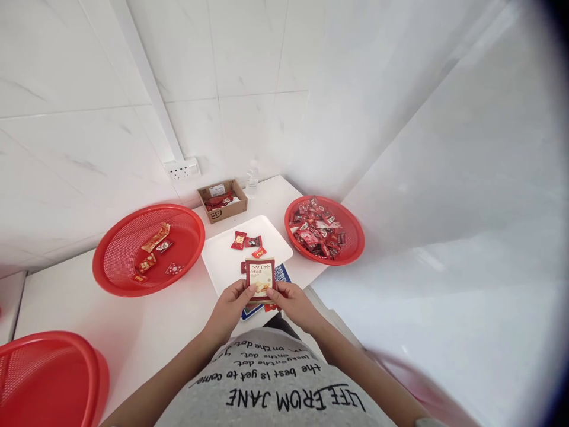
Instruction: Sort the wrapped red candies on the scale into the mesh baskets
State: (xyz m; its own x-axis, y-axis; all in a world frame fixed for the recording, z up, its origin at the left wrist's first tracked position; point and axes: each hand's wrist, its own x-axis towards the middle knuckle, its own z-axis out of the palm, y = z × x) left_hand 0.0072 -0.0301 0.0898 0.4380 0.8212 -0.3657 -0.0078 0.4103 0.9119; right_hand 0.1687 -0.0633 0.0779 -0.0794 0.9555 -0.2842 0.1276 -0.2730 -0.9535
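Observation:
Both hands hold a red and cream snack packet (261, 277) upright over the near edge of a white tray (213, 252). My left hand (231, 305) pinches its left side, thumb on the front. On the right side, my right hand (294, 301) grips it the same way. Beyond the packet, several small red wrapped pieces lie on the tray, among them a red candy (239, 240) and a dark red one (253, 242). A blue and white printed item (281, 274) shows partly behind the packet, mostly hidden.
A red basket (359, 234) full of wrapped candies stands right. Another red basket (104, 261) with several packets is left, and a third (91, 379) sits at the near left. A cardboard box (229, 210) with packets and a clear bottle (252, 179) stand near the wall.

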